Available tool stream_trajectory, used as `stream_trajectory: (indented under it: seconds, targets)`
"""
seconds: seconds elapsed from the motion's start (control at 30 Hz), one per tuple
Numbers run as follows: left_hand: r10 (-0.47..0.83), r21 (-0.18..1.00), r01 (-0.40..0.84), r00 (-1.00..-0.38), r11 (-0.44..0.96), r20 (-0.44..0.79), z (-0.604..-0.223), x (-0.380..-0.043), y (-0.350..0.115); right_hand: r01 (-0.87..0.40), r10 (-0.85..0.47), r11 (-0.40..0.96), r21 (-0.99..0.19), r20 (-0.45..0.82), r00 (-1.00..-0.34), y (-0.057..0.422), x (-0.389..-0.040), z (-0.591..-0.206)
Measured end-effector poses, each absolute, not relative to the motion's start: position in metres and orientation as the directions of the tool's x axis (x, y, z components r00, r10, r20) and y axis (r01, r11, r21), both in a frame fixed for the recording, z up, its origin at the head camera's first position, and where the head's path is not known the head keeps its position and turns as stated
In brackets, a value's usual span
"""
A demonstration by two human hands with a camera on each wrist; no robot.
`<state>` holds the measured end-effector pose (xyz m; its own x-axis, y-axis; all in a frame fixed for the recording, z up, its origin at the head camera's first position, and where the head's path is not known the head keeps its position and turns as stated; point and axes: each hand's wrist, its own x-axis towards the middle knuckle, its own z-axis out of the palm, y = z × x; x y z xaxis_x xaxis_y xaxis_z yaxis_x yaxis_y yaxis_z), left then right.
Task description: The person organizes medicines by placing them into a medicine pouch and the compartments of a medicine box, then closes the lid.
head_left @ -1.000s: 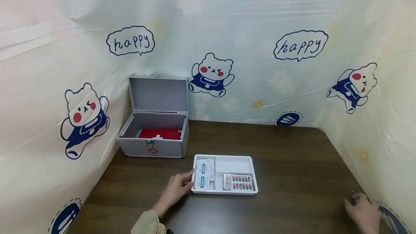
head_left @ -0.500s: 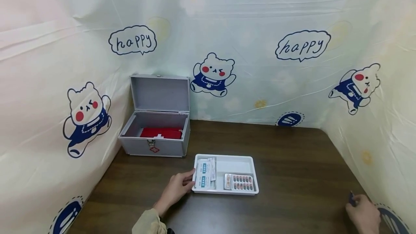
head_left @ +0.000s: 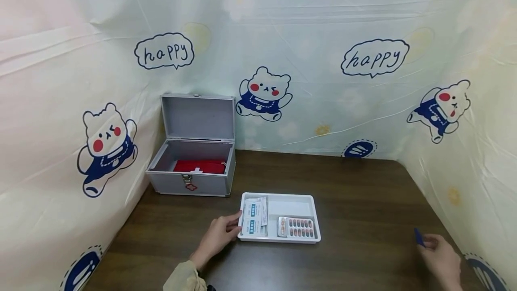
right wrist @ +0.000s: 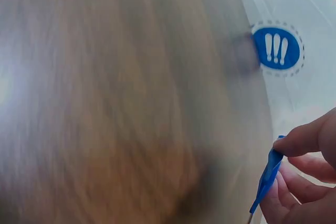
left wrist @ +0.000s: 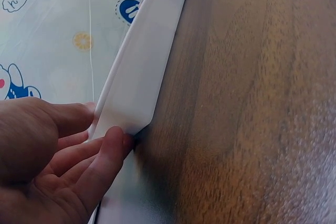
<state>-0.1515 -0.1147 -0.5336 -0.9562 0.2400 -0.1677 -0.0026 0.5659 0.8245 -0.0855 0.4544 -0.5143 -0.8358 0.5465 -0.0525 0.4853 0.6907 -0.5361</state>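
A white compartmented tray [head_left: 291, 240] lies on the table, and my left hand [head_left: 220, 233] grips its left end. In the left wrist view the thumb lies at the tray's rim and the fingers [left wrist: 107, 153] press the lower side of its wall [left wrist: 134, 77]. Paper-wrapped packets [head_left: 253, 217] fill the tray's left compartment; blister packs of capsules [head_left: 296, 227] lie in the front right one. At the table's right side my right hand [head_left: 441, 257] pinches a slim blue tweezers-like tool [right wrist: 269, 174]. A thin metallic tip shows at its lower end.
A grey metal case [head_left: 191, 184] stands at the back left with its lid raised. Inside lies a red pouch [head_left: 199, 166] with a white cross. Printed curtains [head_left: 315, 102] hang around the back and both sides of the brown table [head_left: 343, 183].
My right hand has moved left, away from the right edge, with the blue tool, which now shows more fully. The left hand and tray have stayed in place.
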Motion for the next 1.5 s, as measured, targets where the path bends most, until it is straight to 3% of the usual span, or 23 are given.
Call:
stream_trajectory:
  seconds: [0.3, 0.63, 1.5]
  targets:
    - [0.237, 0.829, -0.009, -0.956, 0.56, -0.17, -0.535, -0.151, -0.116, 0.347, 0.427, 0.759, -0.551, 0.019, -0.904, 0.424, -0.1, -0.513]
    - [0.233, 0.837, -0.028, -0.955, 0.547, -0.185, -0.534, -0.151, -0.117, 0.241, 0.283, 0.764, -0.598, -0.025, -0.959, 0.384, -0.12, -0.512]
    - [0.235, 0.832, -0.008, -0.958, 0.554, -0.166, -0.534, -0.15, -0.116, 0.081, 0.11, 0.684, -0.725, -0.007, -0.994, 0.288, -0.153, -0.506]
